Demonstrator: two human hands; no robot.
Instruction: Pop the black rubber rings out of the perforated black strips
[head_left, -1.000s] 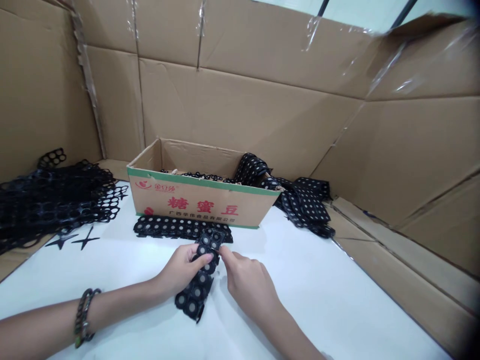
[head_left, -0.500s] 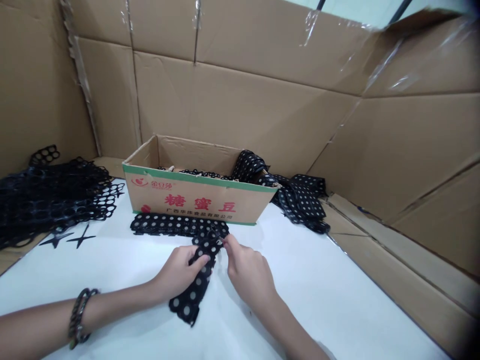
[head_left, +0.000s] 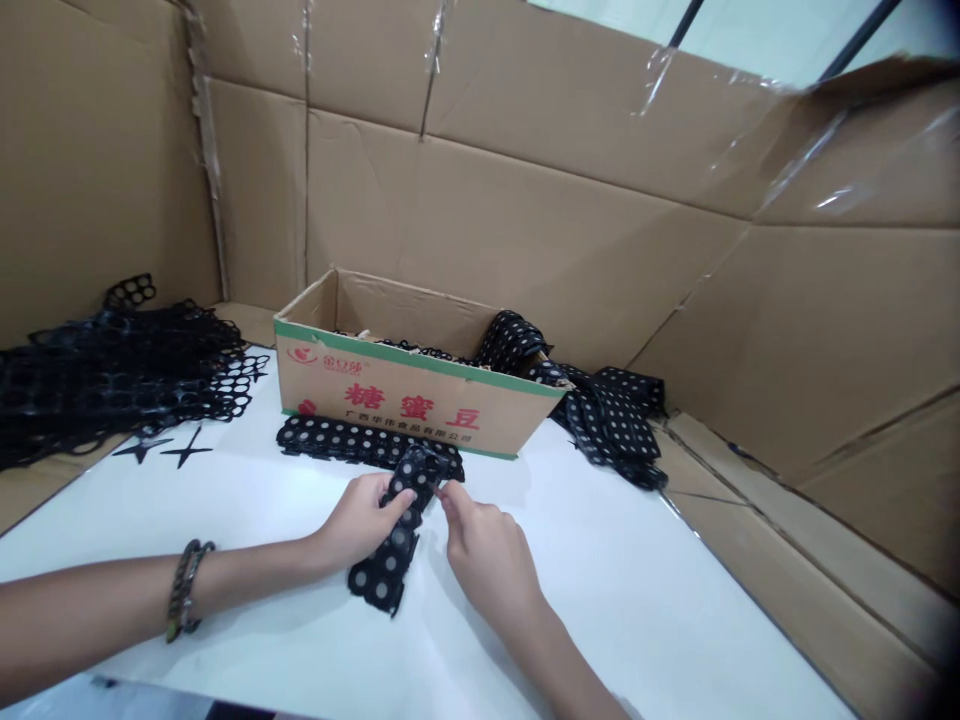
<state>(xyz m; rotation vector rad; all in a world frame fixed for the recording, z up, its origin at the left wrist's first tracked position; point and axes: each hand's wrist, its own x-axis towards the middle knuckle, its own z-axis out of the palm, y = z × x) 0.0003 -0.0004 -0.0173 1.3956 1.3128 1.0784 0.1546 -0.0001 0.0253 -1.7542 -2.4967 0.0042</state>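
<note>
The left hand (head_left: 360, 522) pinches a black, flexible strip dotted with pale discs (head_left: 390, 555) between thumb and fingers, its lower end sticking out towards the wearer. The right hand (head_left: 489, 558) has thumb and forefinger pressed together at the strip's right edge; what they pinch is too small to tell. Just beyond lies a row of similar black dotted strips (head_left: 337, 440), before an open brown cardboard box with green edging (head_left: 405, 400). Work seems partway: black open-ring lattices (head_left: 127, 375) heaped left look done, black dotted sheets (head_left: 615, 420) piled right look untouched.
</note>
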